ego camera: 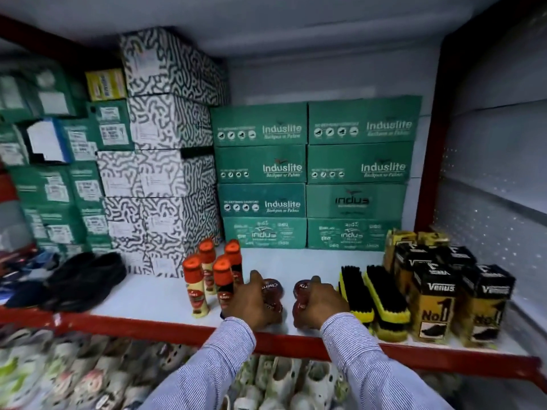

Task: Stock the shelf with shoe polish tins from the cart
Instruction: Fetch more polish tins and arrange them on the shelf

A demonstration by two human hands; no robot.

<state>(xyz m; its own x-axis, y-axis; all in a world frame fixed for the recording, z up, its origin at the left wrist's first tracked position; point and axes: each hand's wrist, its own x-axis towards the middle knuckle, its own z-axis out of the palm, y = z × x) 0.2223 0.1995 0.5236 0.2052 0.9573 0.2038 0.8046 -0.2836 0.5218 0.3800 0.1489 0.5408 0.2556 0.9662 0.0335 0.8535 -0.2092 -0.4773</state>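
Both my hands rest on dark red shoe polish tins on the white shelf point(310, 261) near its red front edge. My left hand point(250, 301) is closed over a stack of tins point(271, 288); a label shows on the top lid. My right hand point(318, 303) grips a second stack of red tins point(302, 291) just to the right. The two stacks stand a little apart. The lower tins are mostly hidden by my fingers. The cart is not in view.
Liquid polish bottles with orange caps point(207, 279) stand left of my hands. Black and yellow brushes point(373, 297) and Venus polish boxes point(435, 300) stand on the right. Green shoe boxes point(310, 176) fill the back, patterned boxes point(165, 161) the left. Black shoes point(85, 279) lie far left.
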